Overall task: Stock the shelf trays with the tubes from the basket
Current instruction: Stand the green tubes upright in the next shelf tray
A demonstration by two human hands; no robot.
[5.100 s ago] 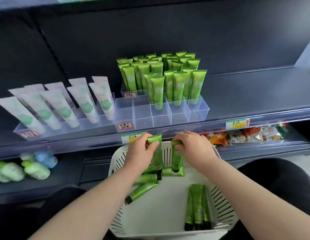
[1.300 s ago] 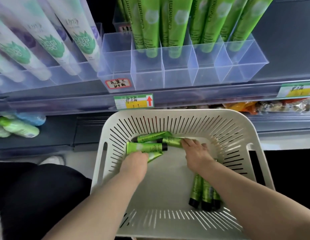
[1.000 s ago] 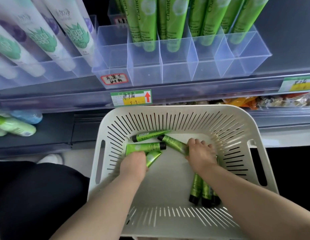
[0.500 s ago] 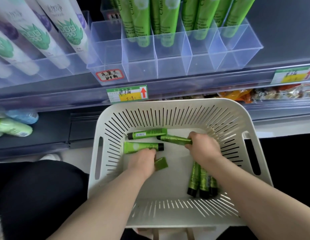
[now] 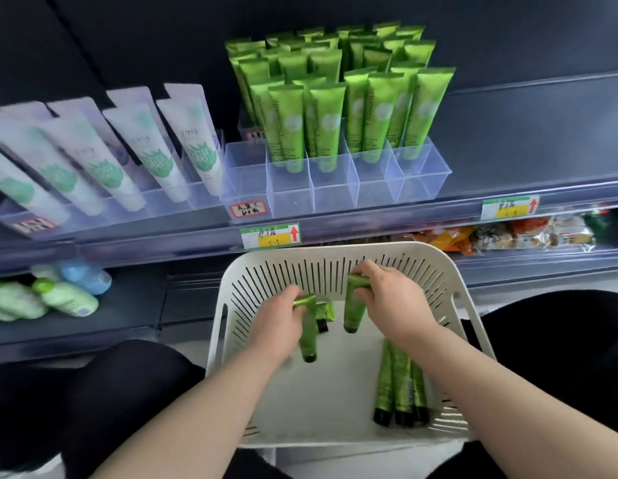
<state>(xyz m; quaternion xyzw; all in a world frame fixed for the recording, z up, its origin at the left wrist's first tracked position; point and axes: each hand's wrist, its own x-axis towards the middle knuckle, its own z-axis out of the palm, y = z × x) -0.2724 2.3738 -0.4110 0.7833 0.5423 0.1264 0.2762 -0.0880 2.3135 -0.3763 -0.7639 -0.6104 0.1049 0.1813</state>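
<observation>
Grips with the left hand [image 5: 281, 319] a green tube [image 5: 308, 337] near its flat crimped end, fingers curled round it, cap pointing down at the basket floor. Just behind it, a short green tube [image 5: 325, 312], black cap down; cannot tell whether held by the same hand or only leaning there. Pinches with the right hand [image 5: 392, 302] the other green tube [image 5: 354, 314] at its crimped top, thumb and fingers closed on it, cap hanging down.

Holds both hands inside the white slotted basket [image 5: 438, 271], near its far wall and apart from each other. Flat along the basket's right side, side by side and touching, three more green tubes [image 5: 400, 388], black caps toward the person.

Above the basket, on the dark shelf [image 5: 507, 140], a clear divided tray [image 5: 335, 191] with upright green tubes [image 5: 335, 115] standing crimp-up in its rear compartments. Just left of it, white tubes [image 5: 155, 157] leaning in a neighbouring clear tray [image 5: 155, 205]. On the shelf edge, a green and yellow price label [image 5: 270, 235] with a red arrow. On the lower shelf, pale bottles [image 5: 69, 297] at left and snack packets [image 5: 507, 236] at right.
</observation>
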